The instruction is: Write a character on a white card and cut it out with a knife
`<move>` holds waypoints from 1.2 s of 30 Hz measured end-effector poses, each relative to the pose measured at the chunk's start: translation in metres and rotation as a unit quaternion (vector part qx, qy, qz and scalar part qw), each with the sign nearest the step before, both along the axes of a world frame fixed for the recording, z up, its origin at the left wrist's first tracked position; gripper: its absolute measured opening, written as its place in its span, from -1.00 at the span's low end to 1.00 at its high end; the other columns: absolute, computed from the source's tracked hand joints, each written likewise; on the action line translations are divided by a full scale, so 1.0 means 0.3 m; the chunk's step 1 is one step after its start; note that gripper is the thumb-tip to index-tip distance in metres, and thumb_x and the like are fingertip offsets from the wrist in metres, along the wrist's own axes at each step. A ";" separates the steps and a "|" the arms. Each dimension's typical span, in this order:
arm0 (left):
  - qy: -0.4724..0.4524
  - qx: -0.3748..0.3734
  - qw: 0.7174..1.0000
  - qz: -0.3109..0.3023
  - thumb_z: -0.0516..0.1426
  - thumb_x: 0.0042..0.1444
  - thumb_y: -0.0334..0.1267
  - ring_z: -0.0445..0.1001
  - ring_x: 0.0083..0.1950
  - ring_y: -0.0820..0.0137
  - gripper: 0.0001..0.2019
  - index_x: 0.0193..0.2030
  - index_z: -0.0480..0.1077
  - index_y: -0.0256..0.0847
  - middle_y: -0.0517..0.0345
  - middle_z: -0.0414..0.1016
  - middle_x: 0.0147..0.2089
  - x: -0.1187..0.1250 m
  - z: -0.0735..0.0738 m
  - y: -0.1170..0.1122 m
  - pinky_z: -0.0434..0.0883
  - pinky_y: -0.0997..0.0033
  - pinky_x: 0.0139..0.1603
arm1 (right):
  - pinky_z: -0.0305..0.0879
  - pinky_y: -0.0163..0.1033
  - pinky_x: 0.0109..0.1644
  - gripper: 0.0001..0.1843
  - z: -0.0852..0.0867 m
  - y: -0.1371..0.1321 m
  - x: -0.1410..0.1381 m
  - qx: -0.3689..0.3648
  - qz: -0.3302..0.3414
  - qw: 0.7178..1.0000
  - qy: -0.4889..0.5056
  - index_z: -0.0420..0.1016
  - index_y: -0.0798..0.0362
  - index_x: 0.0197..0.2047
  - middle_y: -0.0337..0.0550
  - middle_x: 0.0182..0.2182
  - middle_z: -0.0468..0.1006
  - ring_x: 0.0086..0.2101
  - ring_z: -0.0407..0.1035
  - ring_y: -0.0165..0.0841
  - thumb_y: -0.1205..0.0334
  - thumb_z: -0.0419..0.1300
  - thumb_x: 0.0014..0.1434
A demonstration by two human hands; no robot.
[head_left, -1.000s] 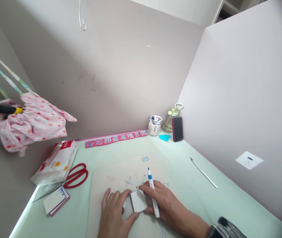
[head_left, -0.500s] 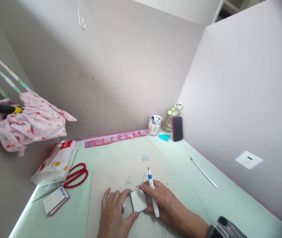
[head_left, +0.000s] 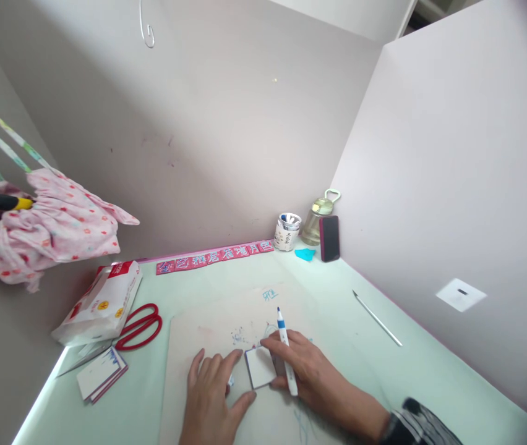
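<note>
A small square white card with a blue edge rests on the drawing board between my hands. My right hand holds a white marker with a blue band, its tip pointing away from me. That hand's index finger and thumb also touch the card's right side. My left hand has its fingers spread, with index finger and thumb beside the card's left and lower edges. Whether they touch it I cannot tell. A small white and blue piece shows partly under my left hand, its kind unclear.
Left lie red-handled scissors, stacked cards and a white packet. Along the wall runs a row of pink lettered cards. Behind stand a pen jar, bottle and phone. A thin brush lies right.
My left index finger and thumb have eased away from the card's left side. My right hand keeps the marker and stays at the card's right. The view has shifted slightly.
</note>
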State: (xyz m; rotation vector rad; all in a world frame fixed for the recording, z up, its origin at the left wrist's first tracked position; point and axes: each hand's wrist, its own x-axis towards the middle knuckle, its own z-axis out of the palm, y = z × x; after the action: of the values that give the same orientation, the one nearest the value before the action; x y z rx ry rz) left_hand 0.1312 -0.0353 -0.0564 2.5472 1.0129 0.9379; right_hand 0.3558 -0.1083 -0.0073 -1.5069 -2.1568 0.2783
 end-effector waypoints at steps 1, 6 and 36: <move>0.000 0.000 1.000 0.002 0.31 0.02 -0.22 0.59 -0.22 0.18 -0.55 0.08 0.40 -0.11 0.22 0.57 -0.30 -0.002 -0.001 0.001 0.38 -0.24 0.16 | 0.35 -0.08 0.07 -0.42 0.002 0.000 0.006 -0.002 -0.001 1.000 0.002 0.29 0.07 0.22 0.07 0.02 0.54 -0.01 0.38 -0.16 0.30 0.35 0.18; -0.020 -0.004 0.998 0.054 0.23 0.14 -0.05 0.56 -0.09 0.06 -0.65 0.02 0.42 -0.12 0.09 0.60 -0.22 -0.008 0.012 -0.002 0.50 -0.15 -0.02 | 0.33 -0.07 0.08 -0.38 0.029 -0.004 0.020 -0.040 -0.022 0.999 0.012 0.29 0.03 0.23 0.04 0.03 0.53 -0.01 0.37 -0.14 0.40 0.36 0.14; 0.116 -0.207 0.970 -0.044 0.22 0.02 -0.27 0.39 0.05 0.08 -0.58 0.07 0.37 -0.17 -0.01 0.43 -0.01 0.165 0.221 0.097 0.26 0.04 0.11 | 0.32 -0.05 0.05 -0.38 0.052 0.096 0.086 -0.040 -0.027 0.998 0.038 0.32 0.05 0.23 0.04 -0.04 0.56 -0.07 0.39 -0.14 0.40 0.37 0.13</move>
State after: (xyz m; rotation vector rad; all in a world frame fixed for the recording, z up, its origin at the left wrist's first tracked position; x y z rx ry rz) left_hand 0.1808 -0.0062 0.0098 2.3516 1.0193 0.3595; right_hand 0.3817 -0.0795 0.0082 -1.5709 -2.0641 0.4005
